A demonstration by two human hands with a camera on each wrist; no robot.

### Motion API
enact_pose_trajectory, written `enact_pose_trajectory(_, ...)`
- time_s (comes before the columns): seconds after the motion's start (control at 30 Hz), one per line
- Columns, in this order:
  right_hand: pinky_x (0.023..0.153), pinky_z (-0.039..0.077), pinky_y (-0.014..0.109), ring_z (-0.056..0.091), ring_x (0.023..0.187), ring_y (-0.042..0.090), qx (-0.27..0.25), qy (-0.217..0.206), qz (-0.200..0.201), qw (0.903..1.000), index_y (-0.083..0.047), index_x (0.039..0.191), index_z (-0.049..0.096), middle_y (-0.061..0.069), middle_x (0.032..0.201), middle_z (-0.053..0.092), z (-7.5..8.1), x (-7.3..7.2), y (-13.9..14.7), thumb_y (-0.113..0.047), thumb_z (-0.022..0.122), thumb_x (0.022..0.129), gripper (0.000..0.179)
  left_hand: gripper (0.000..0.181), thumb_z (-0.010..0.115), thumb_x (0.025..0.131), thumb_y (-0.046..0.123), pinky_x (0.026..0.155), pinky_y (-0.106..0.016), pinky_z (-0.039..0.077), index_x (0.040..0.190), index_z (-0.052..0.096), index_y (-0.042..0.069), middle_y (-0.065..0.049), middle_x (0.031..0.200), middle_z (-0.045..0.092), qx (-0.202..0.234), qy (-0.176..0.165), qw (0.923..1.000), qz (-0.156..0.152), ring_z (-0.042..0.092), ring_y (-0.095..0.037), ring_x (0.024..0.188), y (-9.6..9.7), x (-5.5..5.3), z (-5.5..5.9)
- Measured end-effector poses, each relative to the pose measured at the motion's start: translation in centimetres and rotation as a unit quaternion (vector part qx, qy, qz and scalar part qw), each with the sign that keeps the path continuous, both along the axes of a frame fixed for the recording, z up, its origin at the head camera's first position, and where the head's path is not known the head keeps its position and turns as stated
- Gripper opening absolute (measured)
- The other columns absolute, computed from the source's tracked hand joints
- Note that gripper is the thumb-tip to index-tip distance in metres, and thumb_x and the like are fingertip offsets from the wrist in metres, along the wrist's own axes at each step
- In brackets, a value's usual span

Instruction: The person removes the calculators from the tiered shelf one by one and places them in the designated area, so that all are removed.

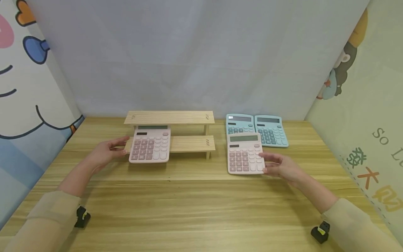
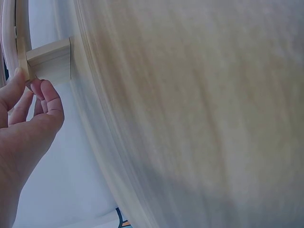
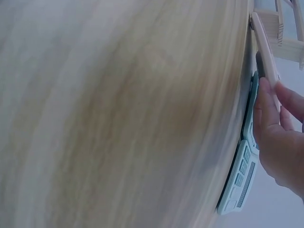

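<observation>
A two-tier wooden shelf (image 1: 192,143) stands at the back of the table, with a pink calculator (image 1: 149,144) on the left of its lower board. My left hand (image 1: 105,155) pinches the left end of that lower board, thumb on one face and fingers on the other in the left wrist view. On the right, my right hand (image 1: 284,168) grips the right edge of a second pink calculator (image 1: 245,154). This calculator is tilted and partly covers one of two blue calculators (image 1: 271,131) behind it. In the right wrist view its upper end appears raised off the table.
The wooden table (image 1: 201,213) reaches back to a pale curtain (image 1: 201,59). Printed cartoon panels (image 1: 28,87) border the left side, and another printed panel (image 1: 355,115) stands on the right. The shelf's upper board (image 1: 170,117) overhangs the top of the left pink calculator.
</observation>
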State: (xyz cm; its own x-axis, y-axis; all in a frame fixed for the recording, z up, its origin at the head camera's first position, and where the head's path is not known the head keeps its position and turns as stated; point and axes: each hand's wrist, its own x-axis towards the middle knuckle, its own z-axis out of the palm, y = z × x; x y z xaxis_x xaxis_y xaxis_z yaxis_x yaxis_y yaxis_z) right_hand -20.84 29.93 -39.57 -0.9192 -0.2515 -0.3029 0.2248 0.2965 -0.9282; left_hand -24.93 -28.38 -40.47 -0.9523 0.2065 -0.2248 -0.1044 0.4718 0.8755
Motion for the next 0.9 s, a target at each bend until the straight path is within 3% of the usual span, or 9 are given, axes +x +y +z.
enact_pose_trajectory(0.47, 0.091, 0.052, 0.031, 0.059, 0.103, 0.014, 0.01, -0.018, -0.009, 0.9997, 0.002, 0.142, 0.036, 0.027, 0.143, 0.035, -0.7, -1.1, 0.2, 0.001, 0.065, 0.084, 0.065, 0.067, 0.057, 0.095, 0.019, 0.109, -0.052, 0.032, 0.151, 0.02, 0.014, -0.026, 0.151, 0.019, -0.003, 0.005, 1.0, -0.001, 0.028, -0.043, 0.135, 0.1, 0.2, 0.3)
enact_pose_trajectory(0.9, 0.085, 0.053, 0.026, 0.057, 0.104, 0.016, 0.07, 0.013, 0.005, 0.9975, 0.002, 0.14, 0.04, 0.027, 0.138, 0.044, -0.8, -1.6, -0.1, 0.0, 0.067, 0.083, 0.063, 0.066, 0.056, 0.096, 0.017, 0.108, -0.049, 0.034, 0.151, 0.02, 0.014, -0.027, 0.151, 0.019, 0.002, 0.006, 1.0, -0.001, 0.029, -0.043, 0.134, 0.2, 0.3, 0.3)
